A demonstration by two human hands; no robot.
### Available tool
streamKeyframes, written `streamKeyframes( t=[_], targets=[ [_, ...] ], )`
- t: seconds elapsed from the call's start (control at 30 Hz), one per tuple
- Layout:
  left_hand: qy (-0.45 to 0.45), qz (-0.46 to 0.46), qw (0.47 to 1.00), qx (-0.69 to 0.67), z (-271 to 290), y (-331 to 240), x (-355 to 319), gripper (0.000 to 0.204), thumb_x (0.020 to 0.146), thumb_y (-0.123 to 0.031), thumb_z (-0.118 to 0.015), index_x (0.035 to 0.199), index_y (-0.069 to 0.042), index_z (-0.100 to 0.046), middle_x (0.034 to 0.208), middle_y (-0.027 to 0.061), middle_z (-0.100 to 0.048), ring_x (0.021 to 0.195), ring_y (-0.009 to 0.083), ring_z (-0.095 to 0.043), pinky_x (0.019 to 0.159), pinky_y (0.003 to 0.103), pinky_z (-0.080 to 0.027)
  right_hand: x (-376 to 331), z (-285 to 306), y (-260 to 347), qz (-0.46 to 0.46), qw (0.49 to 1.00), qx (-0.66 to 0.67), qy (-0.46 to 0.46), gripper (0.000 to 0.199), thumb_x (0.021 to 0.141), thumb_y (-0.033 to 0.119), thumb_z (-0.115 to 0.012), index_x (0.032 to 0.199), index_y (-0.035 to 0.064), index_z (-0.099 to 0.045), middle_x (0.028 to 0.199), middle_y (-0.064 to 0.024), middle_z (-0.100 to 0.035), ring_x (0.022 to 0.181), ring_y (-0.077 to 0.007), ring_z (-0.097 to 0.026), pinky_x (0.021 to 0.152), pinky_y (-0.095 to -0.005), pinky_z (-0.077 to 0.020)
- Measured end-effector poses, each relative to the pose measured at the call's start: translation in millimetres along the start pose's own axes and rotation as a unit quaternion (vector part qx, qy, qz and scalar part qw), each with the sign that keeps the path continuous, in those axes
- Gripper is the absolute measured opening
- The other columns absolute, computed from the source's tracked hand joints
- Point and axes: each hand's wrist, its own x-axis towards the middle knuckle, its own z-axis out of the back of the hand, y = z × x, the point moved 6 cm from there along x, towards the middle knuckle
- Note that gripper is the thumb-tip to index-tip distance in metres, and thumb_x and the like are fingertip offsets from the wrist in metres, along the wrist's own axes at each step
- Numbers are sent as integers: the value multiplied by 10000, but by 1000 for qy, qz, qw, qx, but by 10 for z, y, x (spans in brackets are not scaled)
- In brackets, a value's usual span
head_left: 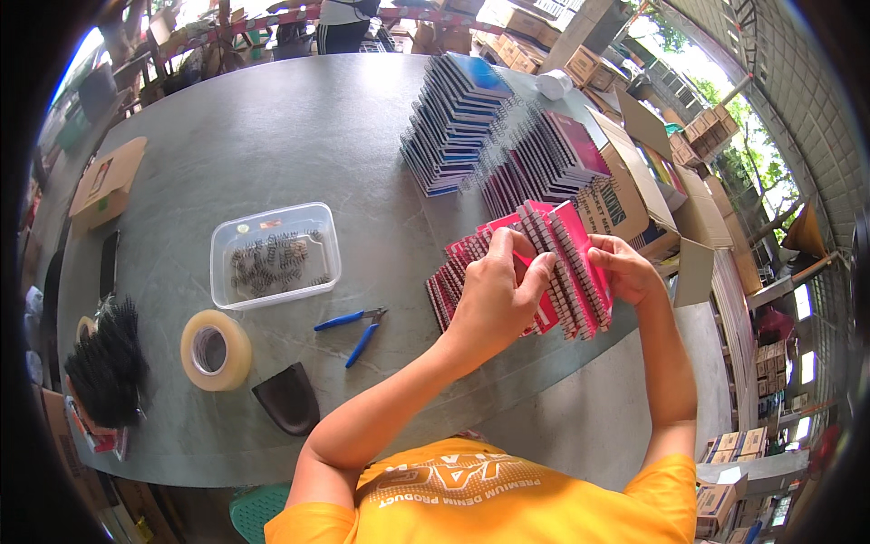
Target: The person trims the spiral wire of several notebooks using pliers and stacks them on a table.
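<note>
Over the right side of the table, several pink-red spiral notebooks (569, 272) are held in a bunch, tilted, with their dark wire spines facing up. My right hand (625, 267) pinches the bunch at its right edge, thumb on the pink cover. On the other side, my left hand (500, 295) curls its index finger and thumb at the left of the bunch; its other fingers are partly hidden. Beneath and left of it rests a stack of red spiral notebooks (444, 288), partly covered by that hand.
Behind stand stacks of blue notebooks (460, 118) and purple notebooks (548, 163), beside an open cardboard box (648, 204). Leftward on the grey table (181, 163) lie a clear tub (274, 257) of small coils, blue-handled cutters (352, 328), a tape roll (216, 350), a black pouch-like piece (288, 399) and black coils (107, 363).
</note>
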Motion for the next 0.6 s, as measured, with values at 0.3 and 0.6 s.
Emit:
streamKeyframes(
  t=[0.3, 0.6],
  targets=[
    [-42, -110, 983, 142, -76, -106, -102, 275, 851, -72, -567, 1112, 5, -529, 579, 83, -546, 498, 122, -530, 503, 287, -428, -34, 70, -49, 19, 999, 35, -19, 425, 814, 211, -709, 1136, -7, -539, 1009, -89, -645, 879, -141, -641, 775, -284, -533],
    [-61, -263, 943, 196, -143, -315, -233, 314, 820, -44, -620, 1130, -40, -568, 883, 124, -520, 703, 205, -529, 633, 322, -456, -318, 88, -81, 128, 982, 136, 5, 384, 844, 144, -646, 1160, -32, -516, 1051, -132, -638, 916, -186, -647, 806, -320, -527]
  ],
)
